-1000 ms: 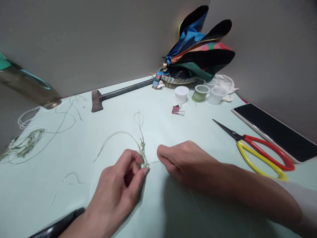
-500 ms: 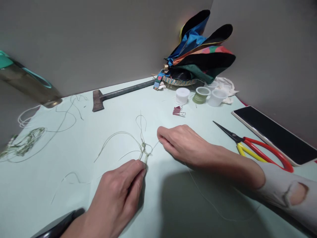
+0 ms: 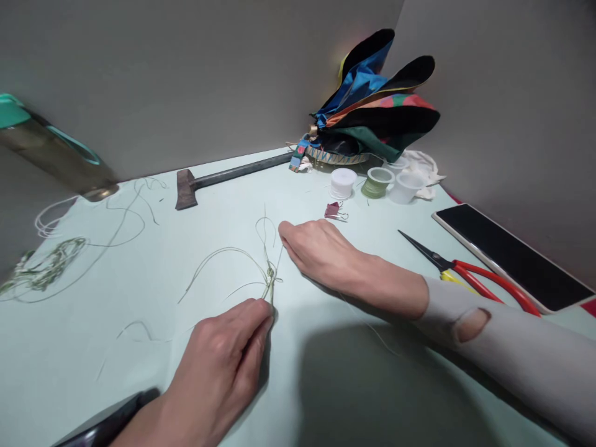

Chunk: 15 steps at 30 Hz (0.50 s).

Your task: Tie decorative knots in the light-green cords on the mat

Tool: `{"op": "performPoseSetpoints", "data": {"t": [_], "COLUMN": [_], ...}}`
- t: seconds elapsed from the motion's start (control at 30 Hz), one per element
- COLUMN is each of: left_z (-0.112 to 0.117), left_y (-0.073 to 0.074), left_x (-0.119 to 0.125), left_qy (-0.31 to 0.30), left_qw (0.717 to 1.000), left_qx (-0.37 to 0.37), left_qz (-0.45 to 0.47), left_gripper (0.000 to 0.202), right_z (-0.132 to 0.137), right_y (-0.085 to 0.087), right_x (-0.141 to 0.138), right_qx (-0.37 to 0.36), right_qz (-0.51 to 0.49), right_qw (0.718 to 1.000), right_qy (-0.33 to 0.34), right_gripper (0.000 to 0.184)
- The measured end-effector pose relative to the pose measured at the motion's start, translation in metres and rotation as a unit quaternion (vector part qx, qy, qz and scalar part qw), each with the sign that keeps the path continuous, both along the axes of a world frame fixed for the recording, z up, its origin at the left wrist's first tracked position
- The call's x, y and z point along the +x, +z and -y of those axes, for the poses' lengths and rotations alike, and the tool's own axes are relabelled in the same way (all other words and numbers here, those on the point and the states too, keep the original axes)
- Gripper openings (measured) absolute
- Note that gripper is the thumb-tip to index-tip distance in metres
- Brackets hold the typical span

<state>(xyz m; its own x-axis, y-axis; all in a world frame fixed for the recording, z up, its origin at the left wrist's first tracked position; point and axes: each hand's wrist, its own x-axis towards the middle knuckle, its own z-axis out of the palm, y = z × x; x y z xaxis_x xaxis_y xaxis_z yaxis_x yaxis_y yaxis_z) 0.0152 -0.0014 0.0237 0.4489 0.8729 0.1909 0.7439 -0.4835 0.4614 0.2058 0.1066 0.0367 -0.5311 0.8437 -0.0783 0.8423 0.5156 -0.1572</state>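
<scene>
My left hand (image 3: 233, 354) is closed in a pinch on the lower strands of a small knotted piece of pale green cord (image 3: 270, 273), low over the table. Loops and loose ends of the cord fan out to the left and upward from the knot. Up and to the right, my right hand (image 3: 319, 251) is closed too, pinching one thin cord strand (image 3: 280, 256) that runs taut down to the knot. The rest of that strand trails out beneath my right wrist. My fingertips hide the exact grip points.
Red-and-yellow-handled scissors (image 3: 465, 273) and a phone (image 3: 512, 254) lie at right. Behind are a binder clip (image 3: 335, 211), a white spool (image 3: 343, 184), a green spool (image 3: 376, 184), a hammer-like tool (image 3: 187, 189) and a folded umbrella (image 3: 372, 105). A bottle (image 3: 56, 155) and tangled cord (image 3: 51, 264) sit left.
My right hand has moved up and to the left, swinging its strand to a steeper angle and drawing the loop at the knot smaller. My left hand stays nearly in place.
</scene>
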Motion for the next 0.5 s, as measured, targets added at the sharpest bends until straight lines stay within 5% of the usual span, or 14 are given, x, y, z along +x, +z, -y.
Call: {"op": "performPoseSetpoints", "data": {"t": [0.3,0.5], "left_z": [0.001,0.004], "left_y": [-0.002,-0.002], "left_x": [-0.002,-0.004], "left_qy": [0.011,0.011], "left_qw": [1.0,1.0], "left_qx": [-0.011,-0.013], "left_qz": [0.004,0.013], "left_gripper": [0.036,0.025], "right_z": [0.003,0.041], "right_y": [0.01,0.021], "right_x": [0.001,0.03], "right_qx": [0.006,-0.002], "right_qz": [0.007,0.019], "right_qw": [1.0,1.0], "right_qy": [-0.011,-0.02], "right_gripper": [0.033,0.023]}}
